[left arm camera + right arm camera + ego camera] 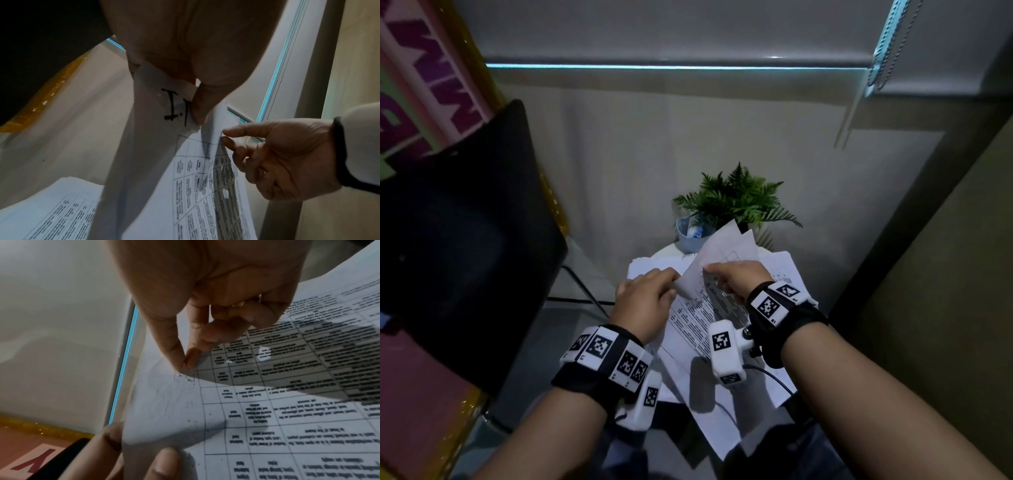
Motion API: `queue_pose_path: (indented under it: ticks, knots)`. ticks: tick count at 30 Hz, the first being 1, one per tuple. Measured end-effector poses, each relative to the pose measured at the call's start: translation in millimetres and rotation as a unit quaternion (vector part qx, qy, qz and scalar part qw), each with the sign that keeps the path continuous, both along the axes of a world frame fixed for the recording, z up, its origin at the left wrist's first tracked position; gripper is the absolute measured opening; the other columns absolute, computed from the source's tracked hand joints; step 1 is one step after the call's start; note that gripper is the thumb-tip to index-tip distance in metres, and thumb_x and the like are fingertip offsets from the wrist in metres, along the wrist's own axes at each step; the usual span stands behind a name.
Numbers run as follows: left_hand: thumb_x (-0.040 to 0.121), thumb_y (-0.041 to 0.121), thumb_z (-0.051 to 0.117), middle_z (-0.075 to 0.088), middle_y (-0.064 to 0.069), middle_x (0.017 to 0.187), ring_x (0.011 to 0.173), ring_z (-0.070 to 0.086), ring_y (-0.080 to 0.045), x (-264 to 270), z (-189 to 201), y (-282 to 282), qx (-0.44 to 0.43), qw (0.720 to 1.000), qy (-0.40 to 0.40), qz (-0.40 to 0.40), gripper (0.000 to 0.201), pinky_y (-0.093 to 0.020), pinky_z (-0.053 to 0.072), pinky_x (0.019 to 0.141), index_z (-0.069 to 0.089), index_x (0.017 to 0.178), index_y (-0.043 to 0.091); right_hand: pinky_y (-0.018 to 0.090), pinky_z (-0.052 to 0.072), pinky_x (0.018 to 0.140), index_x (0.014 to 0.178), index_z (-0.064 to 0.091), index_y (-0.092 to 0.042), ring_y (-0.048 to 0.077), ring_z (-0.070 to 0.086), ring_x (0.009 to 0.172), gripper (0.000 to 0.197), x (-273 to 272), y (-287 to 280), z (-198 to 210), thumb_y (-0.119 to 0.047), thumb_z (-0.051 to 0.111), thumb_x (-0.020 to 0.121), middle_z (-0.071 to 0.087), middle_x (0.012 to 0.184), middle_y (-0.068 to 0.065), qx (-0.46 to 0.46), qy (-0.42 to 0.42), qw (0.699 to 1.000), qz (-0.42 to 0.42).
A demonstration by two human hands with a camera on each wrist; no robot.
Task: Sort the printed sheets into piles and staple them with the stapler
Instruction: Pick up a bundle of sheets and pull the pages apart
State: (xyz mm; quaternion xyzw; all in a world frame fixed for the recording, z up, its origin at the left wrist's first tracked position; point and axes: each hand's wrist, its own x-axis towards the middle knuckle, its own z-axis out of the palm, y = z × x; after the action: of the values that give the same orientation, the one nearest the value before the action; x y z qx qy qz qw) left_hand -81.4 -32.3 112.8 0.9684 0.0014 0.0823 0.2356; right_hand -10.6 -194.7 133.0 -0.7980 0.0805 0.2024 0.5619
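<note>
While sheets (700, 318) lie fanned on table (666, 253) before plant (736, 198), left hand (645, 301) pinches top sheet corner, right hand (738, 277) pinches next corner: likely peeling pages apart for sorting. Stapler not seen. Cup (686, 233) left of plant.

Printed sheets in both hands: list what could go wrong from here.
1. The right hand pinches only a corner of the printed sheets while the left hand holds another edge; pulling apart could tear or crease them.
2. The pile overhangs the small white table; loose pages may slide off.
3. The blue cup beside the plant could be knocked.
</note>
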Motion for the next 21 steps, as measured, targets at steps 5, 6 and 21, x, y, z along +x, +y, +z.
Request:
queue_pose_path:
  ticks: [5, 6, 21]
  knots:
    - [0.093, 0.018, 0.048, 0.057, 0.009, 0.101, 0.105, 0.050, -0.018, -1.5, 1.3, -3.1, 0.002, 1.000, -0.010, -0.001, 0.017, -0.028, 0.018, 0.079, 0.056, 0.106, 0.025, 0.020, 0.032, 0.047, 0.068, 0.060, -0.007, 0.013, 0.044, 0.051, 0.028, -5.6, 1.0, 3.2, -0.029, 0.066, 0.085, 0.050, 0.059, 0.002, -0.039, -0.016, 0.999, 0.030]
    - [0.093, 0.018, 0.048, 0.057, 0.009, 0.101, 0.105, 0.050, -0.017, -1.5, 1.5, -4.2, 0.002, 1.000, -0.011, -0.005, 0.016, -0.027, 0.017, 0.078, 0.057, 0.106, 0.025, 0.021, 0.033, 0.046, 0.074, 0.065, -0.005, 0.014, 0.044, 0.050, 0.024, -6.8, 2.1, 2.2, -0.027, 0.067, 0.083, 0.051, 0.059, 0.002, -0.023, -0.017, 0.999, 0.015]
    - [0.091, 0.032, 0.055, 0.067, -0.010, 0.102, 0.098, 0.059, -0.027, 25.9, 21.6, -23.6, -0.104, 0.992, 0.036, 0.062, 0.028, -0.026, 0.037, 0.072, 0.065, 0.104, 0.010, 0.024, 0.043, 0.062, 0.075, 0.058, -0.013, 0.016, 0.048, 0.064, 0.012, -17.7, 16.2, -24.2, -0.016, 0.059, 0.086, 0.054, 0.069, 0.004, -0.013, -0.204, 0.979, -0.007]
